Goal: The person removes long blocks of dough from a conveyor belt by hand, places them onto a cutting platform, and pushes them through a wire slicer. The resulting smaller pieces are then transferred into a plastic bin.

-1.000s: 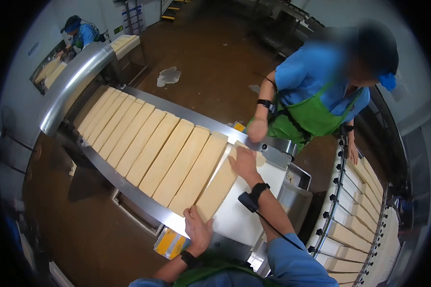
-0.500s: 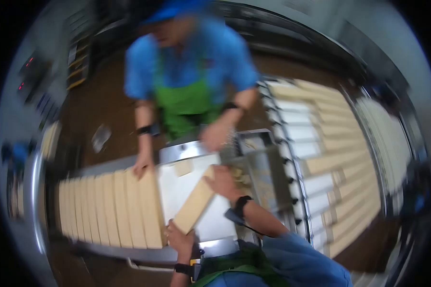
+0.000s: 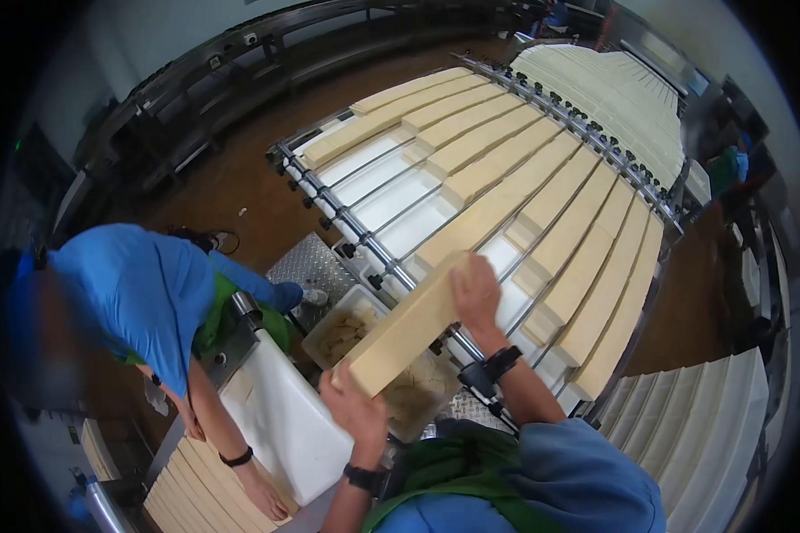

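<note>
A long pale-yellow slab (image 3: 404,330) is held at both ends, slanting up to the right. My left hand (image 3: 356,409) grips its near, lower end, and my right hand (image 3: 477,289) is wrapped round its far end. That far end overlaps the edge of a white conveyor bed (image 3: 373,173) with metal lane rods. Similar long slabs (image 3: 569,258) lie side by side in its lanes. Below the held slab are two bins, one a white bin (image 3: 314,342), both with pale offcuts in them.
At lower left, a co-worker (image 3: 142,293) in blue leans over a white board (image 3: 307,435), arms reaching to a row of slabs (image 3: 191,493). A metal rail with black knobs (image 3: 351,233) edges the conveyor. Pleated white material (image 3: 702,426) stands at lower right.
My view has swung right, from the white board to the conveyor. Both hands have lifted the slab off the board and carried it over the bins to the conveyor edge.
</note>
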Demonstrator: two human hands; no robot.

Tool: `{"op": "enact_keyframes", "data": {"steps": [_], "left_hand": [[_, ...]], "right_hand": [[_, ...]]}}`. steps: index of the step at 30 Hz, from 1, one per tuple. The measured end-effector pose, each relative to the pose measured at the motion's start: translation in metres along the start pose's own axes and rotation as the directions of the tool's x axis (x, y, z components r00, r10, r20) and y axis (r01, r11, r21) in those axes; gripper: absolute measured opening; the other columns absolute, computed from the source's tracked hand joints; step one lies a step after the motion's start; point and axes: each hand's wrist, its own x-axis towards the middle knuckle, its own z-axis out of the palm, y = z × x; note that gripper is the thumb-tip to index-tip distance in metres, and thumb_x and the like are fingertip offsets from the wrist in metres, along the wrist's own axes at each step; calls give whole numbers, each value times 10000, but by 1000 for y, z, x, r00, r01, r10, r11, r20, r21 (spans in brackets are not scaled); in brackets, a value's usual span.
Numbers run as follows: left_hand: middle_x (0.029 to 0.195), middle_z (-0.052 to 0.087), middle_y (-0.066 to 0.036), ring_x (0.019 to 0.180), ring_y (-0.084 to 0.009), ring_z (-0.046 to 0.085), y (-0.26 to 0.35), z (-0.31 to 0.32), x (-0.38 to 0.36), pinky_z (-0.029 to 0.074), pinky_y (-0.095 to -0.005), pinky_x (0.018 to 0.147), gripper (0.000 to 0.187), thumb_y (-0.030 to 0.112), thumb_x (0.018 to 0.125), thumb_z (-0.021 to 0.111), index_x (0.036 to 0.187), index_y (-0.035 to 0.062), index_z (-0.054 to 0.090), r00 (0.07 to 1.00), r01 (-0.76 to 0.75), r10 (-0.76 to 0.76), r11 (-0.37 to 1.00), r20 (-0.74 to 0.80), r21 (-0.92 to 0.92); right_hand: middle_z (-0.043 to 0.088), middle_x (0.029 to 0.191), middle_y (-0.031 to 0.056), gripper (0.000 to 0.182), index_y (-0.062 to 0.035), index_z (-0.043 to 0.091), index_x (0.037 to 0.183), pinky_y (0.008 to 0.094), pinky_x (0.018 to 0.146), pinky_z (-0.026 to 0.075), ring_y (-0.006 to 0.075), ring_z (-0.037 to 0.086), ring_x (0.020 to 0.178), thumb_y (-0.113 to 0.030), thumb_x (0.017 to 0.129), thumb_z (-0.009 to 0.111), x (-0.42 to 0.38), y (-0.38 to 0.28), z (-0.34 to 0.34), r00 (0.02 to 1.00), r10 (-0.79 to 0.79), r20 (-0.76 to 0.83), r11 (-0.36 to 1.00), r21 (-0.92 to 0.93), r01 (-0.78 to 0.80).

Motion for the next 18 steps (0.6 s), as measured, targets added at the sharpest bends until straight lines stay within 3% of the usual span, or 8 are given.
{"op": "enact_keyframes", "data": {"steps": [2, 6, 8, 9, 11, 15, 18], "left_hand": [[1371, 457, -217, 1231, -449, 507, 37, 18, 17, 493, -506, 984, 783, 37, 731, 799, 1453, 148, 515, 994, -87, 85, 996, 64, 17], [1335, 464, -213, 1176, -450, 522, 94, 35, 45, 508, -521, 936, 830, 78, 720, 846, 1467, 162, 493, 969, -108, 101, 994, 224, 20], [1288, 471, -206, 1112, -464, 550, 108, 42, 56, 517, -537, 895, 838, 125, 706, 887, 1443, 154, 490, 946, -122, 120, 992, 302, -12], [1288, 471, -206, 1112, -464, 550, 115, 44, 62, 517, -537, 895, 838, 125, 706, 887, 1443, 154, 490, 946, -120, 118, 993, 303, -10], [1229, 498, -181, 1047, -447, 596, 127, 45, 73, 525, -520, 852, 817, 187, 670, 928, 1376, 148, 516, 904, -135, 106, 990, 415, 41], [1223, 498, -185, 1021, -450, 604, 136, 51, 79, 533, -530, 830, 810, 200, 670, 928, 1365, 143, 514, 892, -195, 150, 979, 426, 63], [1230, 494, -186, 1019, -450, 602, 139, 49, 79, 531, -532, 835, 814, 205, 676, 928, 1371, 144, 509, 893, -169, 114, 982, 435, 89]], "right_hand": [[666, 1107, 230, 410, 17, 623, 1197, 495, 902, 514, 426, 635, 1037, -293, 937, 689, 25, 42, -15, 997, 76, 8, 997, -14, -76], [686, 1098, 235, 448, 14, 632, 1205, 485, 897, 520, 431, 651, 1033, -348, 947, 685, 56, 107, -15, 995, 98, 19, 985, -145, -94], [705, 1061, 248, 545, 31, 637, 1195, 488, 887, 521, 419, 672, 1011, -460, 959, 650, 67, 119, -16, 959, 206, 194, 947, -286, -145], [705, 1061, 248, 545, 31, 637, 1195, 488, 887, 521, 419, 672, 1011, -460, 959, 650, 74, 122, -17, 959, 206, 196, 947, -285, -145], [719, 1047, 254, 654, 46, 637, 1179, 511, 937, 494, 396, 693, 1006, -568, 958, 603, 85, 126, -16, 819, 372, 437, 854, -507, -117], [723, 1054, 253, 715, 52, 627, 1183, 536, 995, 448, 376, 700, 1034, -623, 957, 563, 88, 129, -13, 843, 355, 405, 820, -568, -71], [729, 1058, 233, 739, 41, 607, 1257, 562, 1094, 378, 378, 705, 1042, -633, 955, 564, 89, 128, -14, 808, 392, 440, 810, -582, -76]]}}
